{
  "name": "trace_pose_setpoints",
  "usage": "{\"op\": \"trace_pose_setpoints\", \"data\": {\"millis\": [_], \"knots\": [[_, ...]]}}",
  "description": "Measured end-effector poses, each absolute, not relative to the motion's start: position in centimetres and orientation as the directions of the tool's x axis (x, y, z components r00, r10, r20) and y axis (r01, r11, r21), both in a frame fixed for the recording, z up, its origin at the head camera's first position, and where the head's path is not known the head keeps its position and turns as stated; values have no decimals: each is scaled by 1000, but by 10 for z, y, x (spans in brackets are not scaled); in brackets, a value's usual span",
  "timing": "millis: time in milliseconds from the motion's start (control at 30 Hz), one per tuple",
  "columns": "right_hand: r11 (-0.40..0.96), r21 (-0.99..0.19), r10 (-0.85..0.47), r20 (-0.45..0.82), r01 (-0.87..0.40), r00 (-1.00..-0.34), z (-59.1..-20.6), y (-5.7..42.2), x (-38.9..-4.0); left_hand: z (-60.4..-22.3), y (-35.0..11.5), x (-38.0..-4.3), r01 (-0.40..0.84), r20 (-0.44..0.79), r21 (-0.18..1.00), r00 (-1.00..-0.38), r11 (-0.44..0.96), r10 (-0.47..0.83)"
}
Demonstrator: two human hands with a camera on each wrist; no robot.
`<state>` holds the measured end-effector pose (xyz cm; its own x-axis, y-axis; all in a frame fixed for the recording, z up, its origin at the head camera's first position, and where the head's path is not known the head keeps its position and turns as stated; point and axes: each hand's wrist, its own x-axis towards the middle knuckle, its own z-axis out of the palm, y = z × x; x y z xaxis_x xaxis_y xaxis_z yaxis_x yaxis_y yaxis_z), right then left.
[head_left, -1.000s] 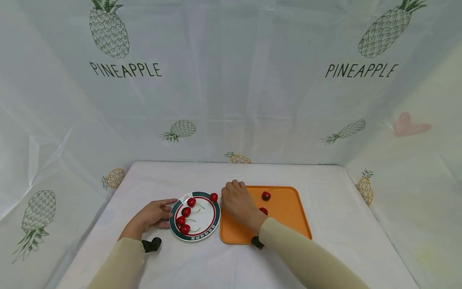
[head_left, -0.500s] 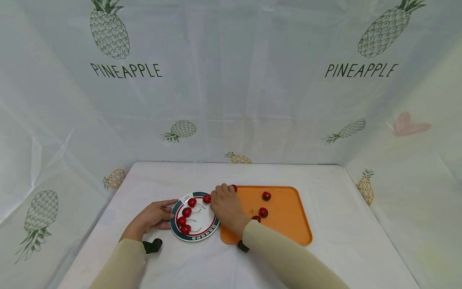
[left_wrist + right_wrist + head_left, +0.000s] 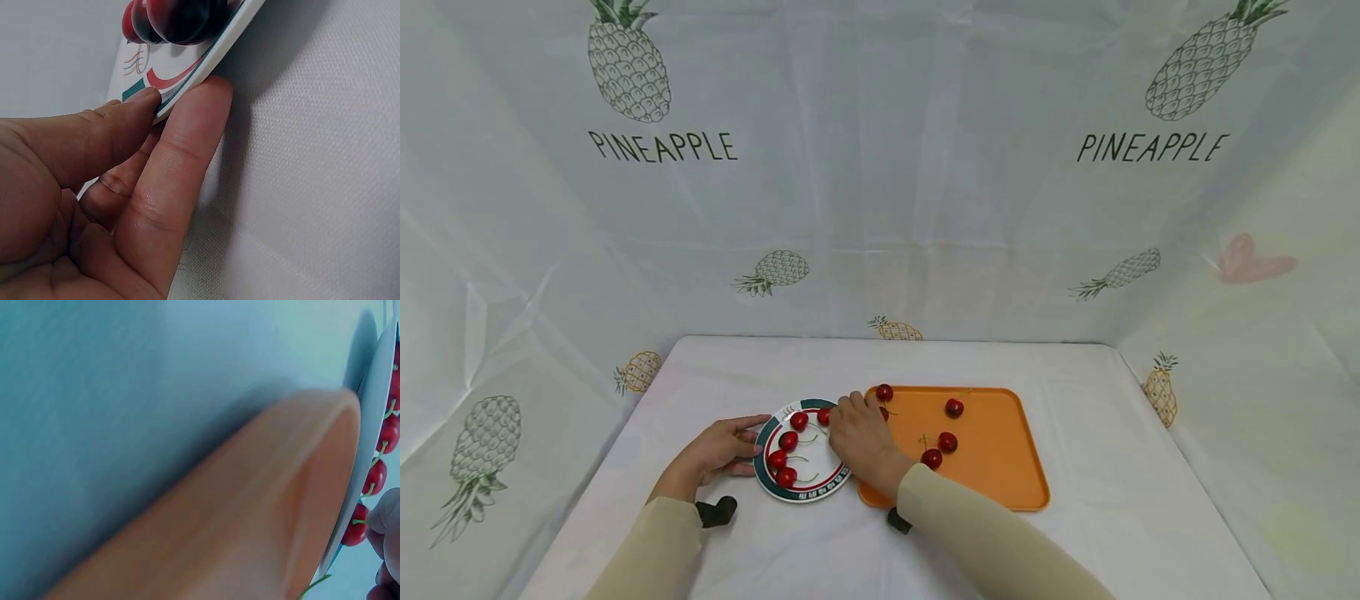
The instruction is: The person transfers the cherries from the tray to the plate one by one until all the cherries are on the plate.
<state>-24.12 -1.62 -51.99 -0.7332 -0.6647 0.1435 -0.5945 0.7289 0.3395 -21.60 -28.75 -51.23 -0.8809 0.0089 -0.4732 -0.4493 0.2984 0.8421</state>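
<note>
My left hand (image 3: 718,450) holds the left rim of a white plate (image 3: 827,467) with a green and red border. In the left wrist view, the thumb lies on the rim and a finger (image 3: 181,169) along its outer edge. Over the plate's upper right, my right hand (image 3: 863,433) pinches a red cherry (image 3: 824,417) by its green stem. The right wrist view has these fingertips (image 3: 386,519) at its right edge, close to that cherry (image 3: 355,528). Several more cherries (image 3: 788,441) sit in a curve along the plate's left side, stems pointing right.
An orange tray (image 3: 992,467) lies right of the plate, its left edge by the plate's rim. Several cherries (image 3: 947,442) lie on it, one partly hidden behind the right hand. White cloth (image 3: 820,550) covers the table, and a pineapple-print curtain (image 3: 880,192) hangs behind.
My right hand has moved left from the tray over the plate, carrying the cherry from the plate's right rim further in. More tray cherries now show. My left hand has stayed at the rim.
</note>
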Motion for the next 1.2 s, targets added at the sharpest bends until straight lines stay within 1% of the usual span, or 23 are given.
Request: {"op": "trace_pose_setpoints", "data": {"millis": [133, 333, 500, 633, 900, 1067, 1200], "knots": [[718, 342, -680, 153, -607, -718, -521, -19, -239, -511, -287, -215, -449, -474, 841, -881, 301, 8], [749, 265, -658, 190, -607, -729, -521, -19, -236, -512, -286, -215, -449, -472, 840, -881, 305, 4], [761, 222, -648, 215, -610, -731, -515, -12, -237, -514, -286, -216, -443, -467, 843, -884, 306, 5], [758, 227, -652, 261, -612, -711, -508, 1, -240, -515, -287, -217, -441, -465, 845, -885, 303, 7], [756, 240, -655, 315, -609, -687, -496, 45, -257, -516, -286, -216, -452, -472, 838, -882, 306, -9], [737, 263, -672, 385, -623, -632, -490, 87, -272, -516, -285, -216, -455, -471, 837, -882, 304, -22], [726, 324, -685, 410, -607, -602, -486, 122, -281, -516, -285, -216, -453, -468, 838, -883, 305, -25]]}}
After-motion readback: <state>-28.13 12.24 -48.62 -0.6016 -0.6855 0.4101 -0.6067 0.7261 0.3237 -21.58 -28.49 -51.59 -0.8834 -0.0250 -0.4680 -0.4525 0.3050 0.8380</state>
